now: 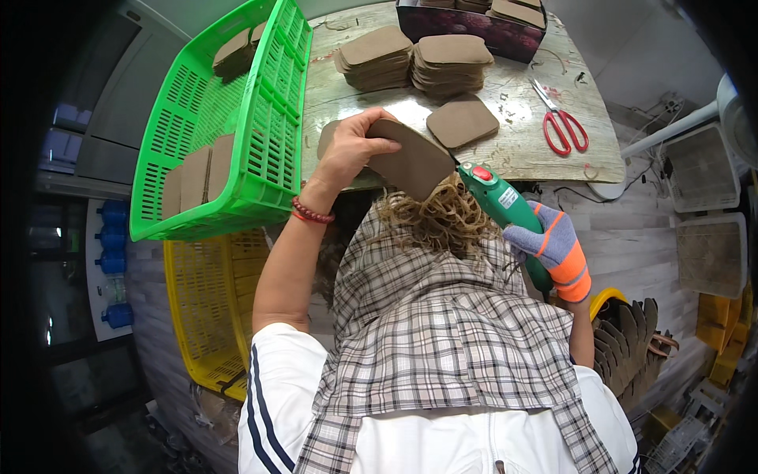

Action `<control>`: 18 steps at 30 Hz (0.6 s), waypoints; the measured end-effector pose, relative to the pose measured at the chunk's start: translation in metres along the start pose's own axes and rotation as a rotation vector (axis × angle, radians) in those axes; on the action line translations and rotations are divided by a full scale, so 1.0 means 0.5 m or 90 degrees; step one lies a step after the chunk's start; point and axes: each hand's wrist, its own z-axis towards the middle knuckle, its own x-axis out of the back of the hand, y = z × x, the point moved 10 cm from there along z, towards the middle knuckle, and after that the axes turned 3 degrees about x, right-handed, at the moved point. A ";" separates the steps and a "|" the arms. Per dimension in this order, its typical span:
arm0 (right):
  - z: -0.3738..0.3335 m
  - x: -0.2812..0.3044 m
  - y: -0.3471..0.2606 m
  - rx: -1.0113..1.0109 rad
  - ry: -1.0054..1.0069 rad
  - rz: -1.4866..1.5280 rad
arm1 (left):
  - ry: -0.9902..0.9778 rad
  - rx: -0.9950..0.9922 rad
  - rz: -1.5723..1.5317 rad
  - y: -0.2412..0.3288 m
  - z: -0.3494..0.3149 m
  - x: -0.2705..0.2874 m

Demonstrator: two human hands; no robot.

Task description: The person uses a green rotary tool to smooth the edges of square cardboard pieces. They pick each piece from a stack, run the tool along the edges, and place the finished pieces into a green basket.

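My bare left hand (355,148) pinches a brown, rounded-corner pad (416,163) between thumb and fingers, tilted over the table's near edge. In a grey and orange glove, my right hand (558,251) is wrapped round a green handheld electric trimmer (502,204) with a red button. The trimmer's dark tip meets or nearly meets the pad's right corner. Curly brown trimmings (446,217) are heaped below it on my checked apron (442,332). One loose pad (463,121) lies flat just beyond. Part of another brown piece shows behind my left hand.
Two stacks of pads, a left one (376,57) and a right one (450,65), stand on the table (592,150). Red-handled scissors (563,126) lie at right. A green crate (272,134) holds several pads; a yellow crate (193,316) sits below. A dark box (474,31) stands behind.
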 end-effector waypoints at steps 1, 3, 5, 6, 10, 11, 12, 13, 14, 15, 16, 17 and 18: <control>-0.002 -0.002 0.004 -0.012 -0.003 0.002 | -0.009 0.002 0.001 0.000 0.000 -0.006; -0.001 -0.006 0.009 -0.025 -0.013 0.000 | -0.021 0.009 0.019 0.002 0.000 -0.018; -0.001 -0.010 0.011 -0.028 -0.026 -0.010 | -0.027 0.022 0.052 0.004 -0.001 -0.031; 0.000 -0.012 0.008 -0.016 -0.022 -0.007 | -0.040 0.008 0.071 0.005 -0.001 -0.040; 0.003 -0.022 0.006 -0.020 -0.020 -0.006 | -0.099 -0.014 0.120 0.005 -0.001 -0.082; 0.004 -0.023 0.007 -0.033 -0.025 -0.009 | -0.113 -0.011 0.127 0.006 -0.002 -0.092; 0.007 -0.024 0.003 -0.024 -0.026 -0.017 | -0.124 -0.001 0.148 0.005 -0.003 -0.100; 0.009 -0.024 0.000 -0.016 -0.027 -0.025 | -0.135 0.009 0.168 0.005 -0.004 -0.109; 0.011 -0.025 -0.003 -0.008 -0.027 -0.034 | -0.147 0.019 0.188 0.005 -0.004 -0.117; 0.013 -0.027 -0.005 -0.001 -0.029 -0.038 | -0.153 0.021 0.192 0.007 -0.003 -0.124; 0.015 -0.029 -0.009 0.005 -0.032 -0.043 | -0.159 0.023 0.196 0.009 -0.003 -0.133; 0.017 -0.032 -0.012 0.012 -0.034 -0.049 | -0.164 0.026 0.200 0.008 -0.003 -0.138; 0.018 -0.034 -0.015 0.021 -0.026 -0.039 | -0.177 0.052 0.162 -0.003 -0.005 -0.143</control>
